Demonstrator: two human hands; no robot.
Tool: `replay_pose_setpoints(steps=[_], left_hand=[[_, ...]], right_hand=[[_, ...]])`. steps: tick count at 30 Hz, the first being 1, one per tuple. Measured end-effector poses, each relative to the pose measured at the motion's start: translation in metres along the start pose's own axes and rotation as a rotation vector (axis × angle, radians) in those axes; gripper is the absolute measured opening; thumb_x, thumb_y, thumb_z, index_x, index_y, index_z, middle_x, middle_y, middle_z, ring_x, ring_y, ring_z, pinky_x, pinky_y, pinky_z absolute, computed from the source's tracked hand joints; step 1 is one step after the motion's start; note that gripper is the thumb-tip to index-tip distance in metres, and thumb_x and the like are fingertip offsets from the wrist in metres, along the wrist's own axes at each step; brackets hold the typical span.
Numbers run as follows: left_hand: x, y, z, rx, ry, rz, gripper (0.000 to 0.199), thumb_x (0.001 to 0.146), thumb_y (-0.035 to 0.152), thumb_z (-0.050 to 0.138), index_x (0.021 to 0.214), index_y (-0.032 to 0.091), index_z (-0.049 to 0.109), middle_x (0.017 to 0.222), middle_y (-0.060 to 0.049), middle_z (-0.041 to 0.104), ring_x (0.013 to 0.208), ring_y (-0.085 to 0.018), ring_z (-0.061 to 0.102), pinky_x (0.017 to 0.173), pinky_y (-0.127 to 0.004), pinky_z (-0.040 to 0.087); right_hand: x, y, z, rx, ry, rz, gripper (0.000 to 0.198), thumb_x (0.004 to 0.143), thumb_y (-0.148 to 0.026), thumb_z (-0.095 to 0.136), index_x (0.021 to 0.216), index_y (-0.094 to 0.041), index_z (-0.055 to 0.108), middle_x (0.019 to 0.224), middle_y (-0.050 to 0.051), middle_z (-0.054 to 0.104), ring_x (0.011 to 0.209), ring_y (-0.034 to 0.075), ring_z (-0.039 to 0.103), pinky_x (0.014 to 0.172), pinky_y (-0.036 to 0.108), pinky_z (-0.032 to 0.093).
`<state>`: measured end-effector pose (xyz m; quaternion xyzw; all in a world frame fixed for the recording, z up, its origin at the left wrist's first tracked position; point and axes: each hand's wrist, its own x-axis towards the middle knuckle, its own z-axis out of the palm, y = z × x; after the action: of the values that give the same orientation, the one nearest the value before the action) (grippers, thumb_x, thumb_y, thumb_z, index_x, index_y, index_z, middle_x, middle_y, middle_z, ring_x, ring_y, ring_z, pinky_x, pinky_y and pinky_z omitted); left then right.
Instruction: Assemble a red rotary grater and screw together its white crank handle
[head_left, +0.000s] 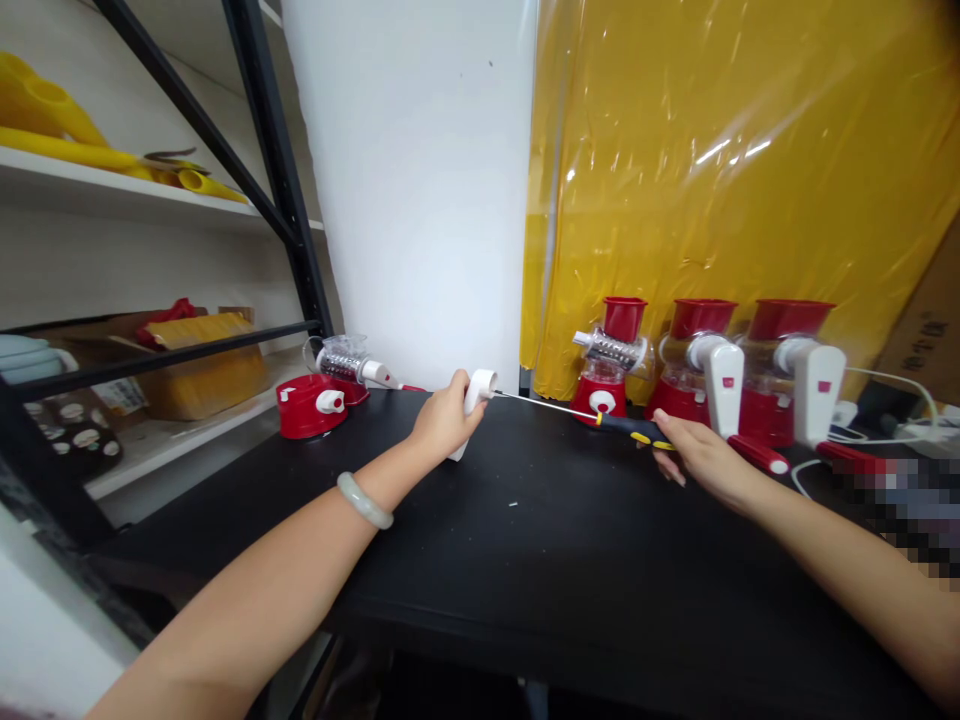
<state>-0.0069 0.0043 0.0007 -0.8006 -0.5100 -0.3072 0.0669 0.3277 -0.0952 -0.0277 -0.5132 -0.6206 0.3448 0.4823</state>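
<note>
My left hand is closed around a white plastic crank handle, whose round end faces right. In my right hand is a screwdriver with a long metal shaft and a dark grip with yellow parts. The shaft lies nearly level, and its tip meets the round end of the crank handle. Whether the tip sits inside a hole there is too small to tell. Both hands are raised above the black table.
Red rotary graters stand in a row at the back right, two with white cranks. At the back left are a red base and another grater. A metal shelf borders the left. A small white scrap lies mid-table.
</note>
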Motion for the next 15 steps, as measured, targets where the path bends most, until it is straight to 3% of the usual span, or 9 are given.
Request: replay_pose_setpoints(steps=[2, 5, 8, 11, 15], left_hand=[[-0.0009, 0.0023, -0.0012, 0.005, -0.008, 0.007, 0.022, 0.088, 0.041, 0.050, 0.096, 0.023, 0.041, 0.076, -0.003, 0.063, 0.066, -0.021, 0.061, 0.055, -0.026, 0.032], [-0.0019, 0.0051, -0.0022, 0.028, -0.032, -0.005, 0.023, 0.088, 0.042, 0.049, 0.098, 0.022, 0.041, 0.079, -0.004, 0.064, 0.069, -0.022, 0.062, 0.056, -0.026, 0.034], [-0.0016, 0.0057, -0.0025, 0.044, -0.042, -0.025, 0.024, 0.088, 0.042, 0.049, 0.099, 0.022, 0.042, 0.080, -0.005, 0.065, 0.071, -0.022, 0.063, 0.057, -0.026, 0.035], [-0.0015, 0.0052, -0.0021, 0.047, -0.042, -0.028, 0.024, 0.088, 0.041, 0.049, 0.099, 0.022, 0.042, 0.081, -0.005, 0.065, 0.072, -0.022, 0.063, 0.057, -0.027, 0.035], [-0.0033, 0.0063, -0.0002, 0.043, -0.042, 0.007, 0.024, 0.087, 0.042, 0.050, 0.098, 0.022, 0.042, 0.079, -0.004, 0.064, 0.069, -0.023, 0.063, 0.056, -0.027, 0.035]], right_hand=[[0.0013, 0.0013, 0.0012, 0.050, 0.060, 0.038, 0.040, 0.088, -0.061, 0.044, 0.082, -0.022, 0.053, 0.045, -0.005, 0.046, 0.039, 0.011, 0.039, 0.045, 0.027, 0.031], [0.0016, -0.0003, 0.0029, 0.317, 0.090, 0.079, 0.033, 0.084, -0.054, 0.054, 0.103, -0.027, 0.048, 0.055, -0.006, 0.054, 0.035, 0.007, 0.031, 0.041, 0.023, 0.024], [0.0003, -0.0039, 0.0028, 0.461, 0.036, 0.051, 0.043, 0.077, -0.042, 0.066, 0.110, -0.032, 0.041, 0.066, -0.006, 0.059, 0.040, 0.007, 0.040, 0.046, 0.024, 0.032], [0.0013, -0.0033, 0.0017, 0.406, 0.041, -0.024, 0.038, 0.079, -0.043, 0.066, 0.105, -0.030, 0.041, 0.061, -0.007, 0.057, 0.045, 0.010, 0.048, 0.052, 0.025, 0.038], [0.0064, 0.0034, -0.0014, 0.240, 0.123, -0.039, 0.035, 0.085, -0.058, 0.052, 0.088, -0.024, 0.044, 0.050, -0.005, 0.051, 0.039, 0.009, 0.040, 0.044, 0.024, 0.032]])
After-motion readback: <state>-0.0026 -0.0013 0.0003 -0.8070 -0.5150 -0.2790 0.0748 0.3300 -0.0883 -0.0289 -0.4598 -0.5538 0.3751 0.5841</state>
